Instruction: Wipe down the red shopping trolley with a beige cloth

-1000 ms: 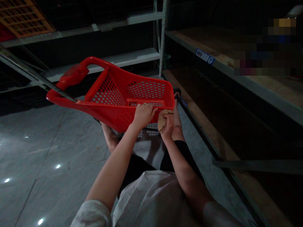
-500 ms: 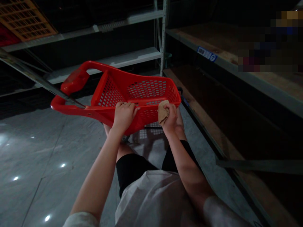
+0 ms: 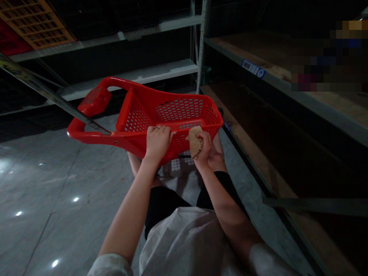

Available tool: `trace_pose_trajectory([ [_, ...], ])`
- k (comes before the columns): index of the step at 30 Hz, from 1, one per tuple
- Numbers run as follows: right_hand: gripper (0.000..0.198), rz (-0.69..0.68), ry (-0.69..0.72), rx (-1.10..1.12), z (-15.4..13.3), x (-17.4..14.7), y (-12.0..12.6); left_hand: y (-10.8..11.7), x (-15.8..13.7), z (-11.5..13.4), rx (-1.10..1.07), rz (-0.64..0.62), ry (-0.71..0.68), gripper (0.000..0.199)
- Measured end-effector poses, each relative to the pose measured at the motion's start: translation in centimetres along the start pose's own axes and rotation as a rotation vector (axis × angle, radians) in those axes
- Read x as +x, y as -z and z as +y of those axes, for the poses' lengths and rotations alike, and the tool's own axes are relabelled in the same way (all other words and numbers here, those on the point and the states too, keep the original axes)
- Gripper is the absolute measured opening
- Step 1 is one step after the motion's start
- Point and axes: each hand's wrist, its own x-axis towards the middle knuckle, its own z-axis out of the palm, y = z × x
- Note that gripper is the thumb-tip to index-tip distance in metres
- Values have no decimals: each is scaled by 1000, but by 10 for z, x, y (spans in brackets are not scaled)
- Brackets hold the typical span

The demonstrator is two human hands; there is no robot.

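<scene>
A red plastic shopping cart with perforated basket walls stands sideways before me, its handle at the left. My left hand is closed over the near rim of the basket, fingers hooked to the inside. A folded tan cloth is gripped in my right hand, close to the outer face of the near wall by the basket's right end. Whether the cloth touches the wall I cannot tell. Part of the cart's underside is hidden behind my arms and legs.
A metal pole slants down to the cart's handle side. White metal shelving stands behind, with a yellow crate at upper left. Wooden-decked shelves with a blue label run along the right. The floor is grey.
My right hand has moved the cloth slightly down and left, off the rim. My left hand appears a little further right, and the cart and shelves have shifted slightly in view.
</scene>
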Motion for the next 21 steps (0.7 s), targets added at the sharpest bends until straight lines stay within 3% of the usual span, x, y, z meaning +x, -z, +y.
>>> trace_pose_trajectory([
  [4,11,-31,36,2,-4,6,-17,3,-1,6,1,-19,11,35],
  [9,10,-183,-227,-66,30,-53,-21,15,-9,0,5,-29,-105,32],
  [13,8,-244,-257,-38,46,-84,-19,37,-26,-27,73,-4,-57,34],
  [17,5,-202,-251,2,19,-64,-32,51,-43,-50,110,3,48,35],
  [21,7,-122,-139,63,-30,-20,-48,46,-47,-50,146,35,57,37],
])
